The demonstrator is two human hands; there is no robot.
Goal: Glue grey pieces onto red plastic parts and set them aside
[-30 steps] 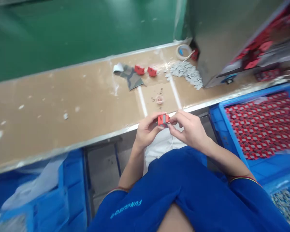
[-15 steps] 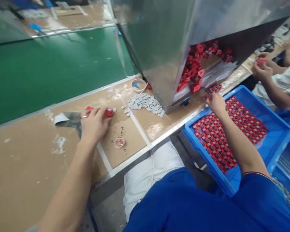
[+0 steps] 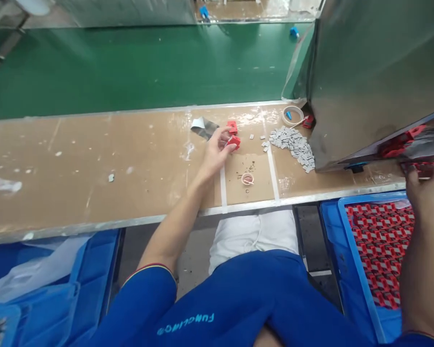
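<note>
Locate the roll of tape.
In the head view, the roll of tape sits at the bench's far edge, beside the steel housing, just beyond the pile of grey pads.

2 small red plastic blocks (image 3: 233, 141), 1 pinched in the left grip (image 3: 217, 150), 1 just beyond on the tan workbench (image 3: 130, 159).

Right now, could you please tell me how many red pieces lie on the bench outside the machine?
3: one red piece at the fingertips of the left hand, another just above it, a third beside the tape roll. More may hide behind the machine.
</note>
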